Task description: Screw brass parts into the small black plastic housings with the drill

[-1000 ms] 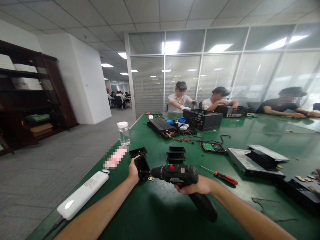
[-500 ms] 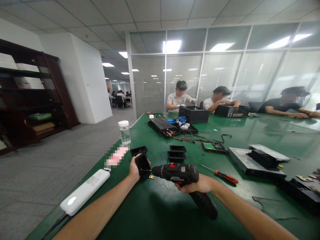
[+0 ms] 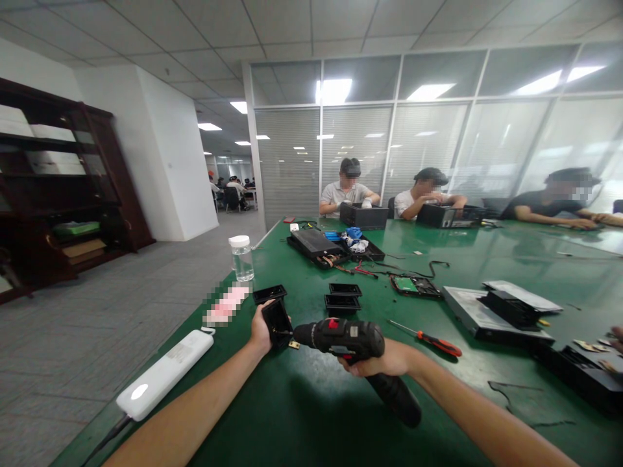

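Note:
My left hand (image 3: 261,329) is closed around a small black plastic box (image 3: 276,319), held tilted with its open side toward the drill. In my right hand (image 3: 372,364) is a black cordless drill (image 3: 341,337), gripped at the handle and pointing left. The drill's bit reaches into or against the lower part of the box; the exact contact point is too small to make out. Just below the bit lies a small brass-coloured piece (image 3: 294,345). Behind the held box rests a similar black box (image 3: 269,294), and two more black boxes (image 3: 342,302) sit further right.
A red-and-black screwdriver (image 3: 440,344) lies right of the drill. Beyond it are a hard drive (image 3: 413,285) and a silver metal drive case (image 3: 474,311). At left are a white power strip (image 3: 168,373) and a lidded jar (image 3: 242,259). Co-workers sit across the green table (image 3: 292,415).
My hands, the box and the drill hold nearly the same pose, with only a slight view shift. Across the table, a co-worker's black case has tipped lower and moved left.

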A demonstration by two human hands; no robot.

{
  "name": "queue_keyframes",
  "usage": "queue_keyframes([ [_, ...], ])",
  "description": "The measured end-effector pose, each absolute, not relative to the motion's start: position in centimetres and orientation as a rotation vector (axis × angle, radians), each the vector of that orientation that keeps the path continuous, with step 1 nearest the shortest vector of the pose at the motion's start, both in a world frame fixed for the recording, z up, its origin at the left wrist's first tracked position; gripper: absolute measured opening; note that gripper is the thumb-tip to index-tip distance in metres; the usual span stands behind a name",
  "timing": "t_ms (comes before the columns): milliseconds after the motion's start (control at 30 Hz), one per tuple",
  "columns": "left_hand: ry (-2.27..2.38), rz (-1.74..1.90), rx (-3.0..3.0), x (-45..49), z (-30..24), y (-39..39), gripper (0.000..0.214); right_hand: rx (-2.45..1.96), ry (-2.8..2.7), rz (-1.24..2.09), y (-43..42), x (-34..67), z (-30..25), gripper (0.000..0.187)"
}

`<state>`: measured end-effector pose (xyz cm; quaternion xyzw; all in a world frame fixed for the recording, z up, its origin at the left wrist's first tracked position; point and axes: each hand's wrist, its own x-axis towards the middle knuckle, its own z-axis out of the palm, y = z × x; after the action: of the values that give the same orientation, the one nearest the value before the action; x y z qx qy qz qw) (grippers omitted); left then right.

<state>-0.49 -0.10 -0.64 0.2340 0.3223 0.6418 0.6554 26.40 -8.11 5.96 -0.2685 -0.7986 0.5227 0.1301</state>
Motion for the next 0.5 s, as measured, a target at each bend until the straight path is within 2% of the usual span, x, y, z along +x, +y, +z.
queue_keyframes([
  [500, 0.747, 1.489, 0.528, -0.29, -0.24, -0.34, 0.025, -0.782, -2.285, 1.525, -8.47, 26.25, 6.51, 0.024],
])
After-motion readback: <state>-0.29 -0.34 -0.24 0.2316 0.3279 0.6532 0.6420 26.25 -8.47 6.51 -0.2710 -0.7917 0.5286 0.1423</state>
